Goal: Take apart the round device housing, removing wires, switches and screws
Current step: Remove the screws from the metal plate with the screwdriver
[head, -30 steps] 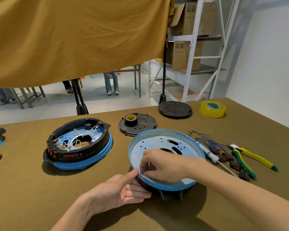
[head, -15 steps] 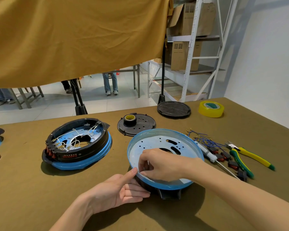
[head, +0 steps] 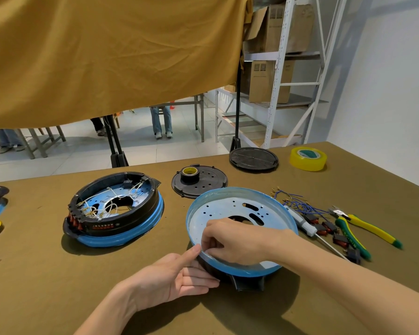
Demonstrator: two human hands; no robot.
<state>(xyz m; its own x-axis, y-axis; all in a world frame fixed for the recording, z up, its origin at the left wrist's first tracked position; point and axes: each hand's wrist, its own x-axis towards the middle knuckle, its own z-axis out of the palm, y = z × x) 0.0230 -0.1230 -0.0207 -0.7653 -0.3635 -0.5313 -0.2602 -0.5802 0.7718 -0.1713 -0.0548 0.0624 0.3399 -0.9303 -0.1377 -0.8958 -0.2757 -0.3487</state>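
On the olive cloth-covered counter (head: 58, 286), the wired black-and-blue round housing (head: 114, 211) lies left of the emptied blue-rimmed round housing (head: 240, 209); yellow-green-handled pliers (head: 368, 228) lie right.

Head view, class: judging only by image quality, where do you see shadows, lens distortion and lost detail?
Head view: soft shadows lie near and left of the wired housing and under the left hand; wide-angle distortion tilts the shelving; the right hand hides whatever its curled fingers work at on the blue-rimmed housing.
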